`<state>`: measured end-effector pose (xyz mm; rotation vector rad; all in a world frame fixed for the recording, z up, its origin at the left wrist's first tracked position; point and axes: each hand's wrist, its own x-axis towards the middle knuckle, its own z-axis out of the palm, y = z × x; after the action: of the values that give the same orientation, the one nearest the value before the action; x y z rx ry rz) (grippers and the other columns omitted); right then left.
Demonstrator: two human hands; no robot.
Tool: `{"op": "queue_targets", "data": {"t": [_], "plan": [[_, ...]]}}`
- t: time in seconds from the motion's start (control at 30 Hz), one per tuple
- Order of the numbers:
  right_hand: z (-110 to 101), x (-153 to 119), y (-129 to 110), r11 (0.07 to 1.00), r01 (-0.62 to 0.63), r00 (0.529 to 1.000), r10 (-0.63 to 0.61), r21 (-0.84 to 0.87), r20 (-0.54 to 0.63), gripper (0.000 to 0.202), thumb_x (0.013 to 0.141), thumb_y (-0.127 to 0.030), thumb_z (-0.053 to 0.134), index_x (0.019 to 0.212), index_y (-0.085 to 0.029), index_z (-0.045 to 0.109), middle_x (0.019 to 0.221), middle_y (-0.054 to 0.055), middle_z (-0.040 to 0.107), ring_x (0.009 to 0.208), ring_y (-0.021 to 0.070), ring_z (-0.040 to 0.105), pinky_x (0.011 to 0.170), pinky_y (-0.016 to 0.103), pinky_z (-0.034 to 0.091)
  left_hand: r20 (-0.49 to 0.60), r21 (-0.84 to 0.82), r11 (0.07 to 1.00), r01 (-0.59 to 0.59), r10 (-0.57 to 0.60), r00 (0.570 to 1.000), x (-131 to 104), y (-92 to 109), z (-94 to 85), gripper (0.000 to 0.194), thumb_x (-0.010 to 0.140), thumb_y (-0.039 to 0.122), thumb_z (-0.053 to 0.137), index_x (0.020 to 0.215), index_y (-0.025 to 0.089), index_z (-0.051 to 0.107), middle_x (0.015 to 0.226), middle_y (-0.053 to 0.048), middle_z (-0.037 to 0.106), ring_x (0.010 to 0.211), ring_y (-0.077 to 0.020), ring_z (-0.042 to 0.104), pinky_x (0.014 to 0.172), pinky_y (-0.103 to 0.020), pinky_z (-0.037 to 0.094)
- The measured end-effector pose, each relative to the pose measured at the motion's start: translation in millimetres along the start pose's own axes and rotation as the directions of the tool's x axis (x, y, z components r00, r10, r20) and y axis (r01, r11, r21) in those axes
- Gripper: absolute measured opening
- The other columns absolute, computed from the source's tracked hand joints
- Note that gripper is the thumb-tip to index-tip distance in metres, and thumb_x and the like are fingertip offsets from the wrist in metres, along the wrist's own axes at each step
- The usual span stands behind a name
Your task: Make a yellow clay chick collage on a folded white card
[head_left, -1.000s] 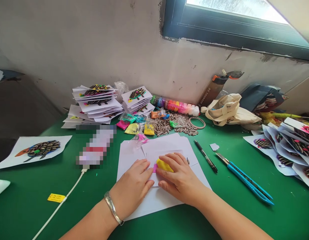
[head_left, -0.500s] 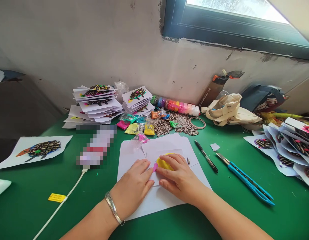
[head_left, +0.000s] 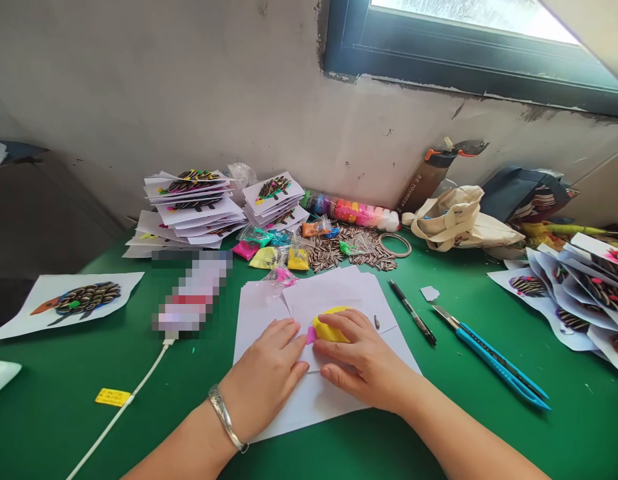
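On the paper (head_left: pixel 313 361), pink clay (head_left: pixel 311 334) adjoins the near-left edge of the yellow clay (head_left: pixel 331 327). I find my left fingers (head_left: pixel 295 345) loosely spread beside the pink, my right fingers (head_left: pixel 339 348) half-curled over the yellow; neither visibly grips anything.

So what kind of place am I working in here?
Probably a small craft workspace: sunflower seeds heaped on a green table, little bags of coloured clay, and stacked seed-covered pictures.
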<state>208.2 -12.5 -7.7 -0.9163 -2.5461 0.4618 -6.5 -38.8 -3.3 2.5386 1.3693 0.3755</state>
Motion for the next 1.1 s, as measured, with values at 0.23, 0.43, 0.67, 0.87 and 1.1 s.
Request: {"op": "queue_targets", "data": {"t": [0.23, 0.43, 0.67, 0.87, 1.1], "plan": [[2.0, -0.1, 2.4, 0.999, 0.013, 1.000, -0.014, -0.049, -0.004, 0.023, 0.090, -0.031, 0.051, 0.108, -0.027, 0.064, 0.123, 0.007, 0.052, 0.107, 0.0223, 0.046, 0.096, 0.043, 0.036, 0.020, 0.024, 1.000, -0.008, 0.008, 1.000, 0.4, 1.2, -0.1, 0.031, 0.086, 0.017, 0.054, 0.116, 0.016, 0.058, 0.122, -0.012, 0.058, 0.120, -0.0273, 0.049, 0.102, -0.049, 0.043], [6.1, 0.3, 2.9, 0.996, 0.019, 0.999, -0.022, -0.092, -0.035, 0.024, 0.089, -0.029, 0.051, 0.110, -0.026, 0.063, 0.120, 0.008, 0.054, 0.105, 0.0225, 0.048, 0.093, 0.043, 0.038, 0.017, 0.023, 1.000, -0.008, 0.008, 1.000, 0.9, 1.9, -0.3, 0.031, 0.086, 0.016, 0.054, 0.117, 0.015, 0.058, 0.121, -0.013, 0.058, 0.120, -0.0274, 0.049, 0.102, -0.048, 0.043], [3.9, -0.2, 4.3, 1.000, -0.009, 0.999, 0.008, -0.028, -0.051, 0.029, 0.088, -0.029, 0.052, 0.116, -0.026, 0.060, 0.121, 0.008, 0.053, 0.107, 0.0225, 0.048, 0.094, 0.042, 0.038, 0.019, 0.012, 1.000, -0.004, 0.004, 1.000, 1.2, 0.8, 1.0, 0.032, 0.087, 0.016, 0.053, 0.119, 0.016, 0.057, 0.123, -0.012, 0.057, 0.121, -0.0267, 0.048, 0.102, -0.048, 0.043], [5.5, 0.8, 3.9, 0.997, -0.006, 1.000, 0.004, -0.071, -0.030, 0.028, 0.088, -0.028, 0.052, 0.115, -0.025, 0.060, 0.118, 0.008, 0.055, 0.105, 0.0229, 0.048, 0.092, 0.043, 0.039, 0.026, 0.038, 0.999, -0.003, 0.002, 1.000, 0.7, 0.8, 1.7, 0.033, 0.087, 0.018, 0.053, 0.119, 0.016, 0.057, 0.124, -0.013, 0.057, 0.121, -0.0271, 0.048, 0.102, -0.048, 0.043], [6.0, 1.1, 1.3, 0.996, -0.014, 0.999, 0.009, -0.093, -0.053, 0.031, 0.087, -0.033, 0.054, 0.117, -0.027, 0.060, 0.128, 0.009, 0.050, 0.111, 0.0241, 0.046, 0.094, 0.044, 0.039, 0.027, 0.018, 1.000, -0.002, 0.002, 1.000, 0.6, -0.3, 1.4, 0.031, 0.087, 0.020, 0.053, 0.117, 0.013, 0.059, 0.124, -0.013, 0.058, 0.121, -0.0274, 0.048, 0.104, -0.048, 0.042]]}}
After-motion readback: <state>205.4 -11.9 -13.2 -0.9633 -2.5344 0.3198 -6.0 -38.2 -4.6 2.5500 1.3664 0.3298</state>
